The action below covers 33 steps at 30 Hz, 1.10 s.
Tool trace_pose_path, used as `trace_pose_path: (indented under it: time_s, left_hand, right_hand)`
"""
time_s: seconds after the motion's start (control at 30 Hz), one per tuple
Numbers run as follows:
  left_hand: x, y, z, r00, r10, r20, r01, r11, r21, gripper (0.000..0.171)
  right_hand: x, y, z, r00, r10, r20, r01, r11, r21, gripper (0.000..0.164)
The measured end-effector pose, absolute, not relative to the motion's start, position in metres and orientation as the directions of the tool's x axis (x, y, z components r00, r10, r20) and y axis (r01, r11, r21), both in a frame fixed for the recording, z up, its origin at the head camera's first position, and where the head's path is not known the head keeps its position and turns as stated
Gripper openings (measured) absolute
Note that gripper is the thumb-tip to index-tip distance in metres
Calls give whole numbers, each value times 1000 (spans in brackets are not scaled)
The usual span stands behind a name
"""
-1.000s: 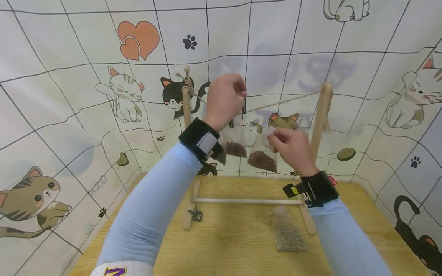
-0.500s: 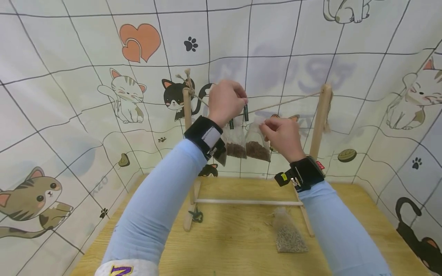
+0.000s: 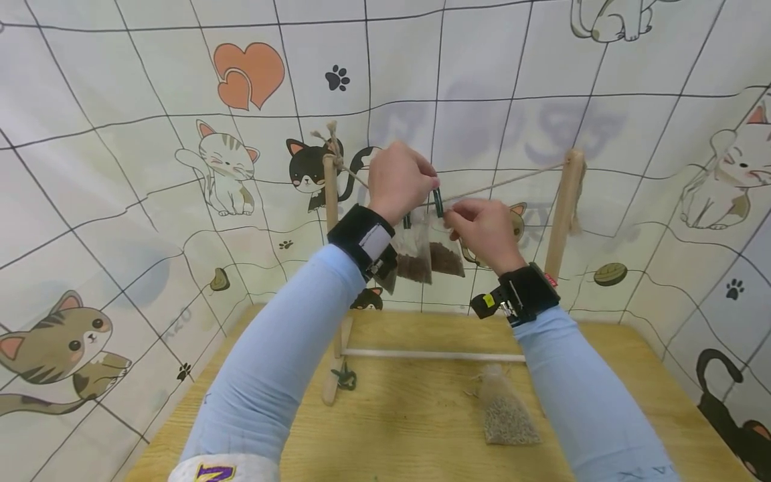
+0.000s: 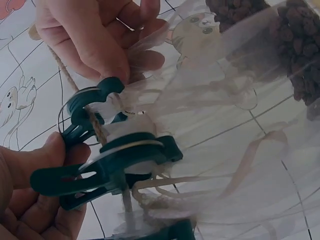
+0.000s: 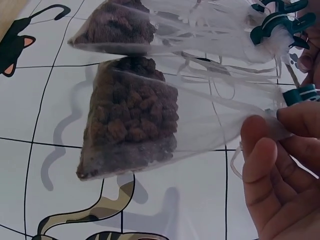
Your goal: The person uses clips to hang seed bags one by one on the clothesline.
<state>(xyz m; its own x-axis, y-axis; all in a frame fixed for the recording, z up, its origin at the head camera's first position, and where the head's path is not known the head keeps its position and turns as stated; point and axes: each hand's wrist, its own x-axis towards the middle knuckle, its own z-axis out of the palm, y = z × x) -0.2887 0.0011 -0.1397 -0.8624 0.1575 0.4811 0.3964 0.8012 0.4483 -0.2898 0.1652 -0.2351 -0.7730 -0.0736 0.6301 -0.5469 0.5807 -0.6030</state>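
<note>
My left hand [image 3: 400, 181] pinches the handles of a green clothespin [image 3: 438, 202] at the rope [image 3: 518, 179]. In the left wrist view that clothespin [image 4: 82, 115] sits around the rope, with its ring spring showing. Just to the right, my right hand [image 3: 488, 231] pinches the gathered neck of a sheer mesh bag [image 5: 132, 110] filled with dark brown bits. The neck is close to the clothespin's jaws; I cannot tell whether they grip it. Beside it, another brown-filled mesh bag [image 3: 414, 268] hangs from the rope by a second green clothespin [image 4: 130, 157]. My left wrist partly hides another bag [image 3: 388, 281].
The rope runs between two wooden posts [image 3: 565, 214], joined low down by a white rod [image 3: 434, 355]. On the wooden table [image 3: 409, 415] lie a mesh bag of greyish grains [image 3: 508, 418] and green clothespins [image 3: 345, 379] by the left foot. A cat-print cloth hangs behind.
My right hand has moved left and up, bringing the brown-filled mesh bag to the clothespin. The left hand has stayed at the rope, shifting slightly; the clothespin in it shows more clearly now.
</note>
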Motion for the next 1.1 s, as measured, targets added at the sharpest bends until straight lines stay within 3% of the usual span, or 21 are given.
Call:
trace_pose_path:
  time_s: [0.4,0.77,0.93,1.1]
  left_hand:
    - [-285,-4,-133,-890,242,387,398,826,399,26]
    - [-275,-9,-128,-881,314,354,440,817,373,39]
    - [-260,-19,-128,-835,345,428,491,819,298,42]
    - [-238,-39,-131,-762,390,516,587,754,296,40]
  right_hand:
    - [-286,168,-231,-813,-162,559,-535,587,-607,26]
    - [-287,173,-233,-805,-178,566,-551,576,-603,24]
    - [-284,177,-232,-801,-205,563,-549,626,-554,23]
    - [-279,184,-227,-824,-238,514,-523,668,-529,26]
